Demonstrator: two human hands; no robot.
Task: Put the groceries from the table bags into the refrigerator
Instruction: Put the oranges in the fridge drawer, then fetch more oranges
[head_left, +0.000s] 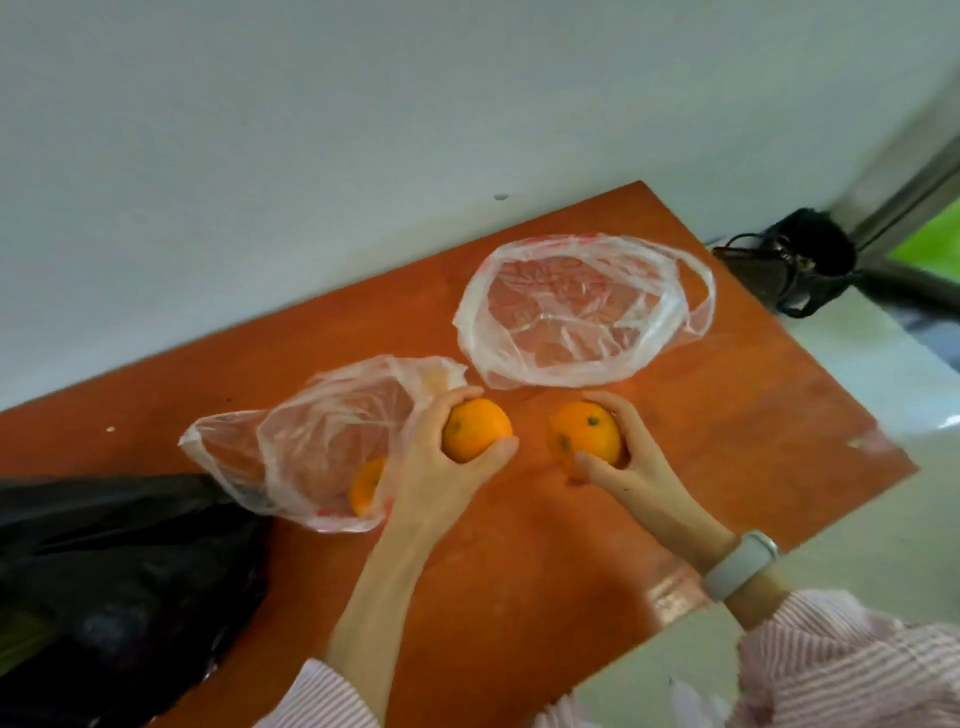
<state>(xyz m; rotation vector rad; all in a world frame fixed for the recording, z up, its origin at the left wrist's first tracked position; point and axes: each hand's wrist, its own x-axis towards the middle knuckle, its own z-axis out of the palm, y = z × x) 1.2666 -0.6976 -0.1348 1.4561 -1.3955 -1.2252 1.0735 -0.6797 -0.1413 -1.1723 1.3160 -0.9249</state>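
Observation:
My left hand (441, 467) grips an orange (475, 428) just outside the mouth of a clear plastic bag (311, 441) on the orange-brown table (727, 415). One more orange (366, 486) lies inside that bag. My right hand (628, 457) holds two oranges together: a larger one (589, 428) and a second (566, 457) partly hidden under my fingers. A second clear bag (571, 312) lies open and flat behind my hands, with nothing visible in it.
A black plastic bag (114, 587) bulges at the table's left front. A white wall runs along the table's far side. A black handbag (800, 265) sits beyond the table's right corner. The floor shows at right.

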